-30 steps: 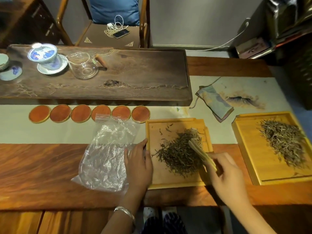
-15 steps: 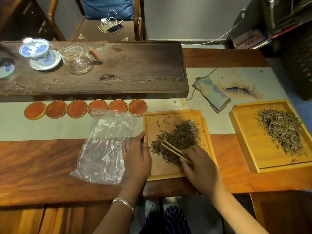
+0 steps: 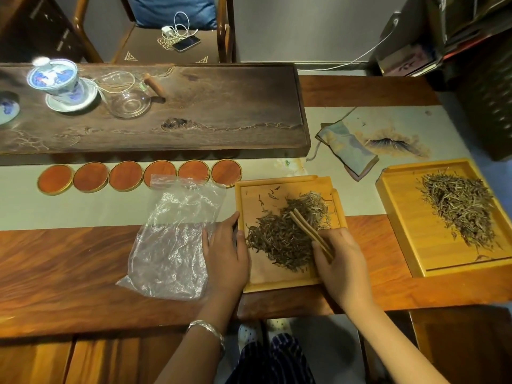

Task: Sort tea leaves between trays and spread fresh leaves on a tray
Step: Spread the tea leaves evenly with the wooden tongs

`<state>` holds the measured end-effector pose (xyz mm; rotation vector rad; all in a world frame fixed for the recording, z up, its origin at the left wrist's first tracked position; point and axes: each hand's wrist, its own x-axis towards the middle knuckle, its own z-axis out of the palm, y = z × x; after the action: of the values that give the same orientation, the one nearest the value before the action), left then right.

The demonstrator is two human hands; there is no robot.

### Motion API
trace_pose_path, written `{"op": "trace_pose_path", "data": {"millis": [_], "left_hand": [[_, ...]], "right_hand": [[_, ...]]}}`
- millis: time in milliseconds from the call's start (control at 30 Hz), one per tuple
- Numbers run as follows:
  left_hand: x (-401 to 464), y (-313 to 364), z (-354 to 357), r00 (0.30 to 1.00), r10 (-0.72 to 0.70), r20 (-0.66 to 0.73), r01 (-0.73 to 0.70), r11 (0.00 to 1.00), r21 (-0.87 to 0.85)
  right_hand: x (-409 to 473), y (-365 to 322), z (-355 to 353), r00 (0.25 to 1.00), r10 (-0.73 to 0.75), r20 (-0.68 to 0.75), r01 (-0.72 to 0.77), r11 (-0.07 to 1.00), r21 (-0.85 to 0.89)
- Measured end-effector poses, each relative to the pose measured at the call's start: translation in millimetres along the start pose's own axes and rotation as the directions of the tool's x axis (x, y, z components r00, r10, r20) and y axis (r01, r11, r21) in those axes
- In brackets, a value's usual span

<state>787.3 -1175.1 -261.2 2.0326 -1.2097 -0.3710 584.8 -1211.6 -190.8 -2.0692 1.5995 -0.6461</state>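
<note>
A small bamboo tray [image 3: 255, 282] lies in front of me with a heap of dark tea leaves [image 3: 279, 239] on it. My right hand [image 3: 342, 266] grips wooden tongs [image 3: 309, 231], whose tips rest in the heap. My left hand [image 3: 225, 250] lies flat against the tray's left rim, fingers together, holding it steady. To the right sits a larger yellow tray [image 3: 401, 217] carrying a spread pile of paler leaves [image 3: 460, 206].
A crumpled clear plastic bag [image 3: 171, 239] lies left of the small tray. Several round red coasters [image 3: 126, 177] line up behind it. A dark wooden tea board [image 3: 207, 106] holds a lidded cup [image 3: 55, 79] and a glass pitcher [image 3: 128, 98]. A folded cloth [image 3: 347, 152] lies behind the trays.
My right hand has brought the tongs from the heap's right edge into its middle, sweeping leaves to the left. My left hand has stayed on the tray's rim.
</note>
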Motion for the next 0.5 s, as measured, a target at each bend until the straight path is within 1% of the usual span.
{"op": "trace_pose_path", "data": {"millis": [133, 300, 500], "left_hand": [[0, 2, -1, 1.000, -0.011, 0.007, 0.011, 1.000, -0.013], [1, 4, -2, 1.000, -0.012, 0.006, 0.012, 1.000, -0.014], [0, 6, -3, 1.000, -0.016, 0.002, 0.016, 1.000, -0.026]], "right_hand": [[-3, -7, 8, 1.000, -0.026, 0.001, 0.026, 0.998, 0.056], [-13, -3, 3, 1.000, -0.028, -0.009, 0.028, 0.998, 0.064], [-25, -1, 9, 0.994, -0.079, 0.074, 0.076, 0.996, 0.051]]}}
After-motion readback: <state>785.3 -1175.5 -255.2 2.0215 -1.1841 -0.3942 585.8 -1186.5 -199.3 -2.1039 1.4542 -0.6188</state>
